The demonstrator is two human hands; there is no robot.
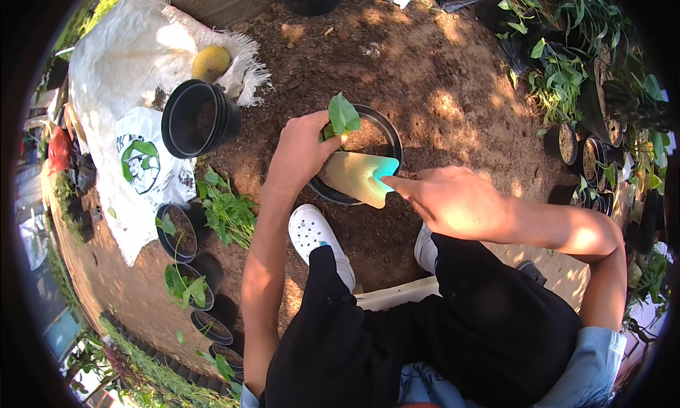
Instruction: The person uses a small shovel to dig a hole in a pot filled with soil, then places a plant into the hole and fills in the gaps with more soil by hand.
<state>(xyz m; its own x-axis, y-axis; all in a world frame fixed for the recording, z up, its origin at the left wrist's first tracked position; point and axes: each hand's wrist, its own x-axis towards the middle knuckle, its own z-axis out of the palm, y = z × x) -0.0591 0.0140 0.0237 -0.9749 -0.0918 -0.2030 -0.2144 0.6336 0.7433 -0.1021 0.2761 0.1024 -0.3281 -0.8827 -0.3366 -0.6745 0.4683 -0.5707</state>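
Observation:
My left hand (304,150) holds a green leafy cutting (343,116) upright over the left part of a round black plastic pot (397,137). In my right hand (451,198) is a garden trowel with a turquoise end (386,169); the index finger lies along it. The trowel's pale metal blade (353,177) slants across the pot toward my left hand, and its tip reaches the soil there. Soil (372,134) shows inside the pot behind the blade. The cutting's lower stem is hidden by my left fingers and the blade.
Stacked black pots (199,118) stand at left, near a white woven sack (122,62) with a yellow round fruit (211,62). Leafy cuttings (226,211) lie beside potted plants (183,232). My white clogs (313,232) flank the pot's near side. More potted plants (566,142) line the right.

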